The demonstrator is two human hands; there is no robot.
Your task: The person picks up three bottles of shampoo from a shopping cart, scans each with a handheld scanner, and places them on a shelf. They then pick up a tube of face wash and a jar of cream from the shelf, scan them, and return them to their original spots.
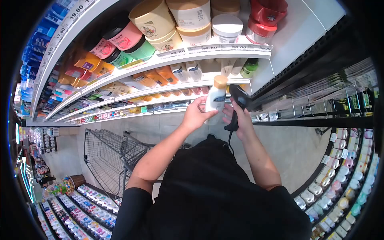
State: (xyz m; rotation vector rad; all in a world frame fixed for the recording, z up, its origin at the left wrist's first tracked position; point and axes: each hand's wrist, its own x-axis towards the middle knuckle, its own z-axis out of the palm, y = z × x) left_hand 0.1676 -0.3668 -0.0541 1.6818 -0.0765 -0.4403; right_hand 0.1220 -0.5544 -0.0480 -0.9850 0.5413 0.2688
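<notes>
A white bottle with a gold cap and a dark blue label stands nearly upright in my left hand, its thumb across the lower part and the fingers behind. Just to the right, my right hand grips a black handheld barcode scanner, its head level with the bottle's upper half. A dark cord hangs from the bottom of the scanner's handle. The fingertips of my right hand come close to the bottle's side. Both hands are in front of the lower shelves, above the floor.
A shelf unit ahead carries tubs, bottles and price labels. White bottles with dark labels stand on a middle shelf. A wire shopping cart is at my left. Black racks border the right, and more stocked shelves curve behind me.
</notes>
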